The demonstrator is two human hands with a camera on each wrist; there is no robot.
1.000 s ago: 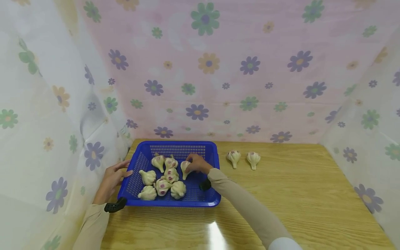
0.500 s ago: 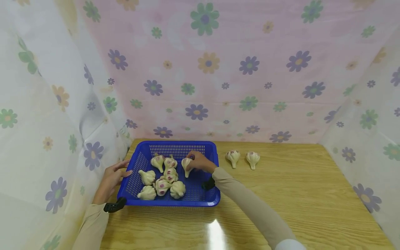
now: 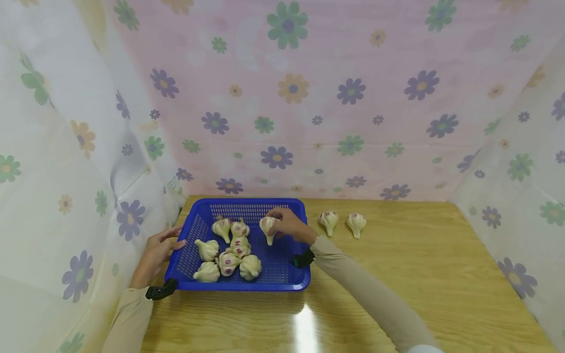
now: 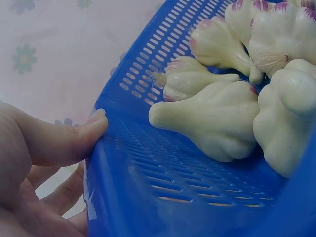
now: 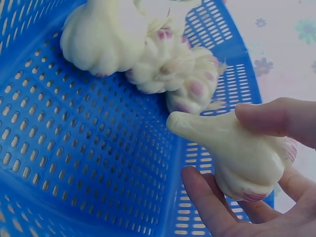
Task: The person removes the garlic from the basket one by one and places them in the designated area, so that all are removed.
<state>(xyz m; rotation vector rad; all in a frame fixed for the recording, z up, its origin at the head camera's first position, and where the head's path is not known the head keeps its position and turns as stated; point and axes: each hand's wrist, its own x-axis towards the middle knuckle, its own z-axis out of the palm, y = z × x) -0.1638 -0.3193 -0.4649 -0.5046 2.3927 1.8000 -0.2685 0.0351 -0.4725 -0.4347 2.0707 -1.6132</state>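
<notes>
In the head view a blue plastic basket (image 3: 282, 280) holds several garlic bulbs (image 3: 207, 250), lying mostly in its left half. My left hand (image 3: 157, 252) grips the basket's left rim. In the left wrist view its thumb (image 4: 69, 140) lies on the rim, with the other fingers against the outer wall. Over the basket's right part, my right hand (image 3: 289, 225) holds one garlic bulb (image 3: 267, 228) between thumb and fingers. The right wrist view shows this held garlic bulb (image 5: 242, 153) with its stem pointing left, above the basket's slotted side.
Two more garlic bulbs, one nearer (image 3: 328, 223) and one farther right (image 3: 356, 224), lie on the wooden table (image 3: 419, 264) right of the basket. Flower-patterned cloth (image 3: 318, 98) stands behind the table and along both sides.
My right hand has lifted the garlic bulb and moved slightly right and toward the basket's back right corner. The left hand stays on the rim.
</notes>
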